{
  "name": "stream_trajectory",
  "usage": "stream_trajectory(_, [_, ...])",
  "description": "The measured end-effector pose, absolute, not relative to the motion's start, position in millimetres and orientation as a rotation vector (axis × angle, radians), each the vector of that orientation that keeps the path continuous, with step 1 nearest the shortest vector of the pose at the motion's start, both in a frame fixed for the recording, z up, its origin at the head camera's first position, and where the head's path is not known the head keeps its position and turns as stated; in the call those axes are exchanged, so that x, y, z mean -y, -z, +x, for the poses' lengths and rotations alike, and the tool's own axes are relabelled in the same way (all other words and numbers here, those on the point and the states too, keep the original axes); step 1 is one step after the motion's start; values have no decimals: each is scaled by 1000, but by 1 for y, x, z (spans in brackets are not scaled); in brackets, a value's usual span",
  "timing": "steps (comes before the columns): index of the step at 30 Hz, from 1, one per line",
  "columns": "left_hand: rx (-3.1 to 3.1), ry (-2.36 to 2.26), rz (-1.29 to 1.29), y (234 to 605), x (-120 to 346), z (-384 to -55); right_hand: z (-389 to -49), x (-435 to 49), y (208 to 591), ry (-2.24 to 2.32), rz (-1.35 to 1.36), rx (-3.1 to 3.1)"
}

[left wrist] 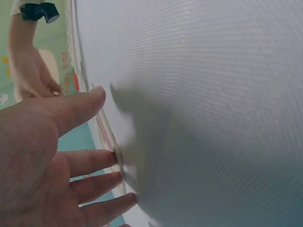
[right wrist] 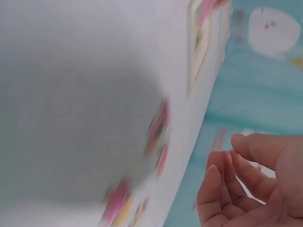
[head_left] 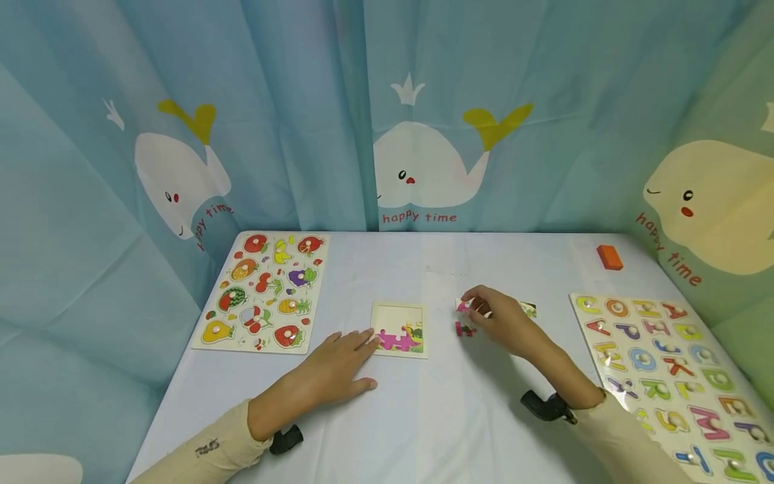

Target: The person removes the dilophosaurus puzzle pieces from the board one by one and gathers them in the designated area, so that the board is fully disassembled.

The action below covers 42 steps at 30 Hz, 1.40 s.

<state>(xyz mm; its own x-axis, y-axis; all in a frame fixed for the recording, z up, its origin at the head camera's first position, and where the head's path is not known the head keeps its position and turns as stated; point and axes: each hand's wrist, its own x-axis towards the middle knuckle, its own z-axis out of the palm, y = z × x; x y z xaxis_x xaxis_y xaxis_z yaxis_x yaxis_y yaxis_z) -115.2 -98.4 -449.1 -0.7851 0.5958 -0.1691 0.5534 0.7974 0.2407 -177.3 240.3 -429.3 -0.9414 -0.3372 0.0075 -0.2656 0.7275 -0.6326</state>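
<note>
Matt, finely ribbed tablecloth (head_left: 447, 417), creased cloth curtain (head_left: 308, 134), puzzle tray (head_left: 397, 314) of seemingly smooth wood.

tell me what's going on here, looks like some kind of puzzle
A person is putting together a small jigsaw. The left grip lies spread, fingertips at the left edge of the puzzle tray, whose lower part holds pink and green pieces while much of the upper part is bare. The right grip is bent over the loose pieces right of the tray; whether it pinches one can't be told. A fruit board lies farther left.
</note>
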Motion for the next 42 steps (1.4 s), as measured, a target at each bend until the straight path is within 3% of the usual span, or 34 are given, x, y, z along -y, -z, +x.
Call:
stream_trajectory(12, [-2758,-255,900,448,99,-115,-172,-170,455,1053,-623,-2682])
stream_trajectory(29, [-2744,-287,889,450,100,-114,-171,-165,457,819,-573,-2731])
stream_trajectory(42, [-2750,-290,898,449,100,-115,-170,-165,461,935,-652,-2756])
